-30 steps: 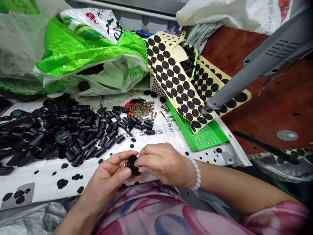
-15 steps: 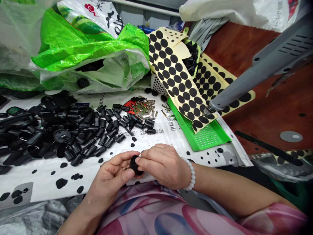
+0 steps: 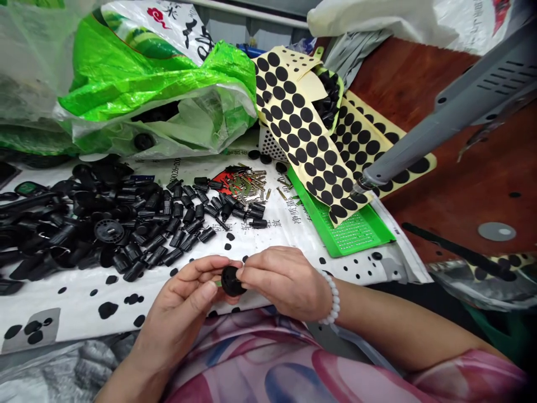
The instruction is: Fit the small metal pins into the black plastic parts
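A round black plastic part (image 3: 231,281) is pinched between my left hand (image 3: 180,302) and my right hand (image 3: 283,282). My left fingers and thumb hold it from one side, and my right fingertips press on it from the other. A small green bit (image 3: 217,284) shows beside it, between my left fingers. My right wrist wears a white bead bracelet (image 3: 332,299). Just beyond my hands, a heap of black plastic parts (image 3: 113,226) and a small pile of metal pins (image 3: 247,189) lie on a white sheet with black dots (image 3: 75,296).
Sheets of black adhesive dots (image 3: 300,126) lie over a green perforated tray (image 3: 346,235) and a white basket (image 3: 268,144). A grey power tool (image 3: 444,117) slants above a reddish-brown wooden surface (image 3: 474,168). Plastic bags (image 3: 146,84) crowd the far side.
My hands have shifted slightly to the right and turned the black part a little. A small green bit now shows beside it. The surrounding items look the same apart from slight camera movement.
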Available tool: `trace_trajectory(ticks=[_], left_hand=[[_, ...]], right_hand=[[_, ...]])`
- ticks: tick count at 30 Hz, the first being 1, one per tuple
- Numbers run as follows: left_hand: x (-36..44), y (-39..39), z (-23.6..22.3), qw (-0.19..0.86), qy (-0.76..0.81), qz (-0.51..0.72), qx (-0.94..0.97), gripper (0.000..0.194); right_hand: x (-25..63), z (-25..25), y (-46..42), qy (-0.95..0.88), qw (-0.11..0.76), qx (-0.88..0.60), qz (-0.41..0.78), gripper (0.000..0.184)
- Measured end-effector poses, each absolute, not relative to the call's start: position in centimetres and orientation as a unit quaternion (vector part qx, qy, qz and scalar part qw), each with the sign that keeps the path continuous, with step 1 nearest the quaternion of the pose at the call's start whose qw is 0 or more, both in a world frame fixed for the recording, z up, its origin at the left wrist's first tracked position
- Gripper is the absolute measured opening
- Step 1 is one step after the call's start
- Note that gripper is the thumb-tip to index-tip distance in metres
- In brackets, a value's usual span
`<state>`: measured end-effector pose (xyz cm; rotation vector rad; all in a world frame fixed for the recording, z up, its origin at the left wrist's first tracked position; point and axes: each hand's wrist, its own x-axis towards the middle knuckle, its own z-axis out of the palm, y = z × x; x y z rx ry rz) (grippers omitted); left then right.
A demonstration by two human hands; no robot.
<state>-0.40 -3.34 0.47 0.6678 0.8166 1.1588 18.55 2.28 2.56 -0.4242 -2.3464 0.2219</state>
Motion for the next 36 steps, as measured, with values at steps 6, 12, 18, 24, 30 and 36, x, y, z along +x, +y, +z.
trace_trajectory(ticks=[6,12,18,24,30,36], left_hand=[[-0.5,-3.3,0.2,0.711,0.436,0.470,0.289,0.026],[-1.0,-3.5,0.3,0.668,0.477,0.370,0.435,0.021],[-0.7,-3.0,0.8,0.598,0.506,0.405,0.472,0.016],[-0.5,-2.9,0.6,0.500,0.537,0.436,0.521,0.018],[-0.7,-2.8,0.0,0.383,0.527,0.445,0.614,0.024],[-1.1,-2.4,-0.9,0.238,0.460,0.448,0.729,0.026]], right_hand=[[18.8,2.5,2.3,-0.916,0.358,-0.153,0.093,0.025],[18.7,2.2,2.8,-0.920,0.362,-0.099,0.110,0.022],[18.6,3.1,2.6,-0.871,0.383,-0.200,0.236,0.051],[17.9,2.9,1.8,-0.878,0.349,-0.253,0.211,0.048],[17.9,2.8,2.5,-0.916,0.313,-0.190,0.163,0.033],[17.9,2.5,3.1,-0.932,0.287,-0.132,0.180,0.035]])
